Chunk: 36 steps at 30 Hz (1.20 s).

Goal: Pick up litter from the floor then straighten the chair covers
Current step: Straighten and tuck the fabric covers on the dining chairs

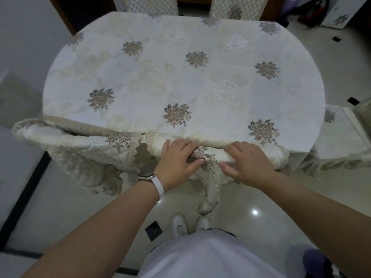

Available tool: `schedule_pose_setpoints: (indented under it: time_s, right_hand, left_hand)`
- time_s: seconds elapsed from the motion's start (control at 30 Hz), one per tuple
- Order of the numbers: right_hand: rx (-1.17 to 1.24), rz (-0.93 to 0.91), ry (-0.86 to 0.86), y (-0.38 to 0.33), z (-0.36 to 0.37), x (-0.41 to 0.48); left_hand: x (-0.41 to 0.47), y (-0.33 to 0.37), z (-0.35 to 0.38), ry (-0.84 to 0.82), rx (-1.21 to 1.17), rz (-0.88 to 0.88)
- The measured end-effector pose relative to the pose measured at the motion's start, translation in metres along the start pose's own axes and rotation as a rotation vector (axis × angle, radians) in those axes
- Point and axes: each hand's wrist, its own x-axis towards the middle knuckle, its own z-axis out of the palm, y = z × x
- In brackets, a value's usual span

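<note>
Along the near edge of the cloth-draped table (152, 81), a rumpled neighbouring cover (76, 145) is seen at the left. Just right of it, the chair cover (208, 156) on a chair-back top is gripped by the left hand (178, 159), fingers curled over it, thumb pressed against its near side. A white watch (149, 177) is worn on that wrist. Farther right, the same cover is gripped likewise by the right hand (249, 163).
</note>
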Motion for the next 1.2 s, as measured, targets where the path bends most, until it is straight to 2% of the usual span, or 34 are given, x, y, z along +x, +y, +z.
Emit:
schedule_pose_setpoints:
  time_s: [0.17,0.33,0.63,0.87,1.2]
  right_hand:
    - [0.023,-0.012,-0.011,-0.011,-0.004,0.005]
    - [0.076,-0.103,-0.014,-0.029,-0.008,0.020]
    - [0.131,-0.187,-0.052,-0.082,-0.007,0.060]
    - [0.103,-0.251,-0.081,-0.141,0.005,0.110]
    - [0.077,-0.413,-0.134,-0.307,0.034,0.216]
  left_hand:
    - [-0.008,0.005,-0.007,-0.004,0.020,-0.029]
    - [-0.034,0.003,-0.023,0.050,0.095,-0.058]
    - [-0.087,-0.034,-0.067,0.126,0.191,-0.162]
    - [-0.121,-0.094,-0.110,0.220,0.214,-0.233]
    - [-0.174,-0.234,-0.192,0.324,0.255,-0.230]
